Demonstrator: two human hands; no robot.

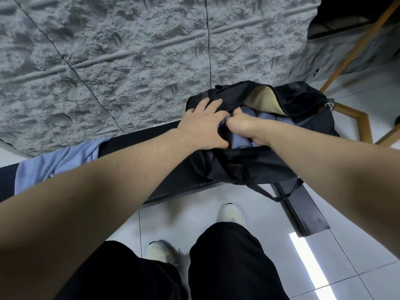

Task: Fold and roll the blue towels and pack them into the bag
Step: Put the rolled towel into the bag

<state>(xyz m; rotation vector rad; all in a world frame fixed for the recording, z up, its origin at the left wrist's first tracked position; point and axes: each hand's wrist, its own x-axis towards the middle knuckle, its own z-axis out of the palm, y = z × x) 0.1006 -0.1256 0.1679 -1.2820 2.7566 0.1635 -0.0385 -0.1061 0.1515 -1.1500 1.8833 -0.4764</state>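
From the head view, a black bag [259, 165] sat open on the dark tabletop [173, 178], and both hands met at its mouth. The left hand [203, 126] lay with fingers spread, pressing the bag's far-left rim. The right hand [242, 126] curled tightly round a rolled blue towel [239, 142] inside the bag, beside other rolls [265, 115]. Left of the bag, an unrolled blue towel [54, 161] draped over the tabletop edge.
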